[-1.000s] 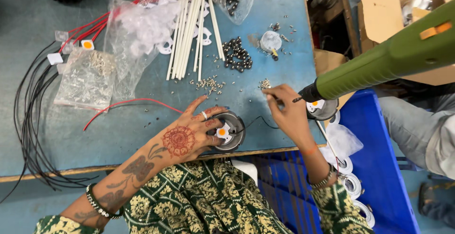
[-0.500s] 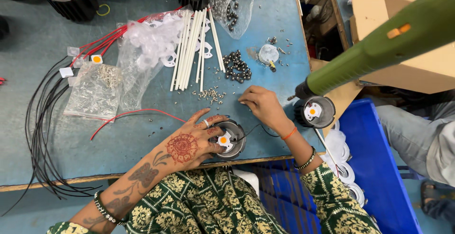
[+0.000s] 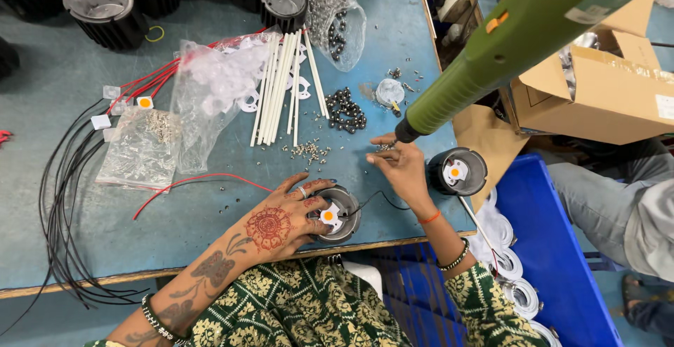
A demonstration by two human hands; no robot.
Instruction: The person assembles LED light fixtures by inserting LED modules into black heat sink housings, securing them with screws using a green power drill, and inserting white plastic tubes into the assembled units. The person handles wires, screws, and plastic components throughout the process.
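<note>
My left hand [image 3: 281,220], with henna patterns and a ring, rests on a round black lamp housing [image 3: 342,210] near the table's front edge and holds it; a small white plate with an orange chip [image 3: 328,215] lies in it. My right hand [image 3: 399,166] reaches forward to a small heap of tiny screws [image 3: 385,147] and pinches at them with the fingertips. A green electric screwdriver [image 3: 512,38] hangs tilted just above and right of that hand, its tip beside the fingers. A second black housing [image 3: 458,171] with a chip sits to the right.
On the blue-grey table [image 3: 210,227] lie white rods [image 3: 281,83], clear plastic bags of parts [image 3: 144,147], dark beads [image 3: 344,108], loose screws [image 3: 309,150], red and black wires [image 3: 63,199] and several black housings [image 3: 105,10] at the back. A cardboard box [image 3: 604,87], a blue bin [image 3: 554,249] and a seated person's leg [image 3: 618,199] are to the right.
My right hand has moved left and forward from the screwdriver tip to the screw heap. The view shifted back, showing more of the table's far side. My left hand stays on the housing.
</note>
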